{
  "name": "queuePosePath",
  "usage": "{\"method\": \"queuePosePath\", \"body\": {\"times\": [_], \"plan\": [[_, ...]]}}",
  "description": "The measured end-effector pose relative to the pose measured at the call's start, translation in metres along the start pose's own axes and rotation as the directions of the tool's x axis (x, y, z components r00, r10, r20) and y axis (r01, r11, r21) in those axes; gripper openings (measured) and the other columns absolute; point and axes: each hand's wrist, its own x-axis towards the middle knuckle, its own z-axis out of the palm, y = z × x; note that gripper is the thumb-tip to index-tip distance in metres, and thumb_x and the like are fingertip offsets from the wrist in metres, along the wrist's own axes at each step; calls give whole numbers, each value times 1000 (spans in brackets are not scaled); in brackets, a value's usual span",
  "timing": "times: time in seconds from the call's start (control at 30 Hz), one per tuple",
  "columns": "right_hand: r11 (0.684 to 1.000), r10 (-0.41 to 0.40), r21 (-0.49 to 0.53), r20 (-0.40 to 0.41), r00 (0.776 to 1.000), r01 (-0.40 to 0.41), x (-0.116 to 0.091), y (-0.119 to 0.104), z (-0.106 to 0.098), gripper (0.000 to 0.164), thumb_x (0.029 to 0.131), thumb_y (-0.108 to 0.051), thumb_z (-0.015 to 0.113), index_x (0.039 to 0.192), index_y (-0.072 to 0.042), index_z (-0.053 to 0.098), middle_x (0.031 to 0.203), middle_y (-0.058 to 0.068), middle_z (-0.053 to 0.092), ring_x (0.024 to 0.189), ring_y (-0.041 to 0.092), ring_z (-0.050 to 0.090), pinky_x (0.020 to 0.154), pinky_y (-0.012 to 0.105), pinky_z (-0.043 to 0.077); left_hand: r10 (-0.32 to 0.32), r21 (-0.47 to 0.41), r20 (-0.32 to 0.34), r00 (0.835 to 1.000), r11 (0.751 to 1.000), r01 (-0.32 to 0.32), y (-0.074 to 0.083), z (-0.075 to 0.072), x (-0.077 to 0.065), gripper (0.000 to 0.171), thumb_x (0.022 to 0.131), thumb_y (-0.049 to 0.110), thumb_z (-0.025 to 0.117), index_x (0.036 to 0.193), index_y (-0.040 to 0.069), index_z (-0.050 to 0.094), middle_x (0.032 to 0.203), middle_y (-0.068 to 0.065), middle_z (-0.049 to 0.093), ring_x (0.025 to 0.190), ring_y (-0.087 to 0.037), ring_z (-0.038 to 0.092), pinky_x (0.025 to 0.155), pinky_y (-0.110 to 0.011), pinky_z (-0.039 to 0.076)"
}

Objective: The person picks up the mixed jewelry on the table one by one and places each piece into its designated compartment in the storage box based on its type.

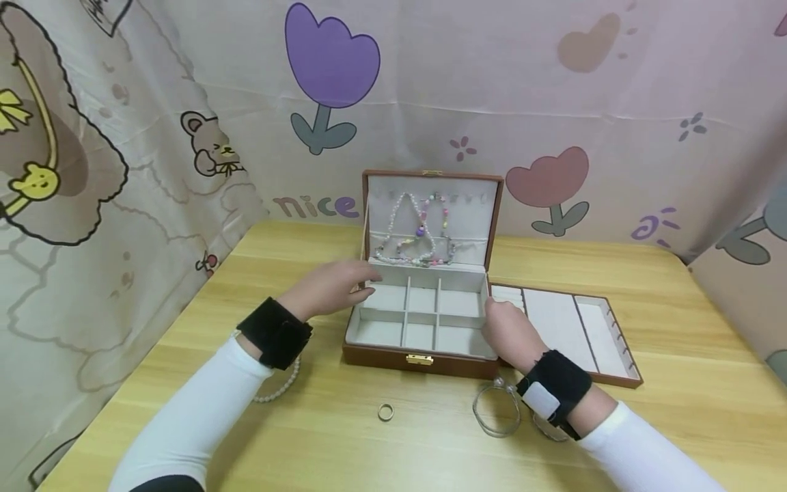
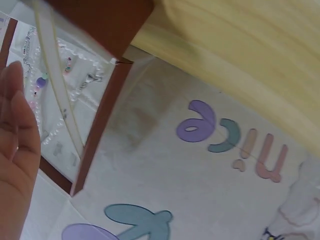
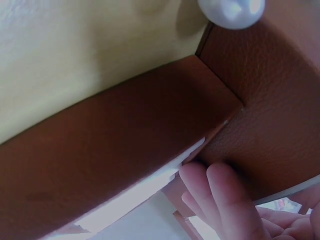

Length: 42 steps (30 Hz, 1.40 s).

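Observation:
A brown jewelry box (image 1: 451, 369) stands with its lid raised, its pale inside split into several compartments. Necklaces of white and coloured beads (image 1: 393, 229) hang inside the lid. At the box's left side is my left hand (image 1: 326, 287), fingers loosely extended with nothing between them; the left wrist view shows this hand (image 2: 17, 135) beside the lid and its ribbon (image 2: 57, 75). My right hand (image 1: 513, 331) is at the right wall. In the right wrist view, its fingers (image 3: 227, 195) reach straight to the brown side wall (image 3: 270, 120), close to the tray's edge.
A brown-edged tray (image 1: 556, 321) with pale lining lies right of the box. In front are a ring (image 1: 385, 411) and a bracelet (image 1: 492, 432), with another partly hidden under the right wrist. A white bead strand (image 1: 283, 389) lies under the left wrist. A printed curtain (image 1: 430, 130) hangs behind the table.

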Motion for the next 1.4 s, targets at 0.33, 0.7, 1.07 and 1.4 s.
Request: {"method": "queuePosePath", "body": {"times": [0.33, 0.7, 1.07, 1.4], "plan": [[1000, -1, -12, -7, 1000, 1, -3, 1, -3, 22, 82, 6, 51, 100, 16, 55, 76, 22, 64, 52, 14, 50, 42, 21, 39, -99, -135, 1, 995, 986, 99, -8, 0, -24, 25, 89, 16, 57, 111, 6, 63, 107, -8, 67, 92, -17, 63, 82, -32, 54], [1000, -4, -10, -2, 1000, 4, -2, 2, -3, 25, 82, 6, 50, 104, 18, 54, 80, 25, 65, 54, 14, 52, 43, 22, 41, -177, -122, 51, 983, 976, 182, -21, 7, -55, 25, 90, 18, 55, 109, 4, 64, 108, -10, 67, 97, -22, 63, 86, -38, 53], [1000, -22, -12, 1, 1000, 22, -3, 0, -3, 24, 82, 6, 52, 103, 18, 54, 82, 27, 65, 55, 13, 53, 43, 22, 43, -341, -83, 165, 925, 930, 358, -37, 15, -91, 29, 81, 11, 65, 109, 3, 63, 112, -14, 65, 100, -29, 61, 88, -43, 51], [996, -4, 91, 125, 992, -7, 2, 0, -11, 28, 83, 5, 51, 109, 15, 54, 95, 29, 64, 64, 16, 55, 50, 26, 48, -610, 197, 188, 770, 791, 579, -55, 12, -122, 18, 82, -1, 53, 97, 1, 62, 96, -19, 63, 86, -35, 61, 66, -50, 53]]}}
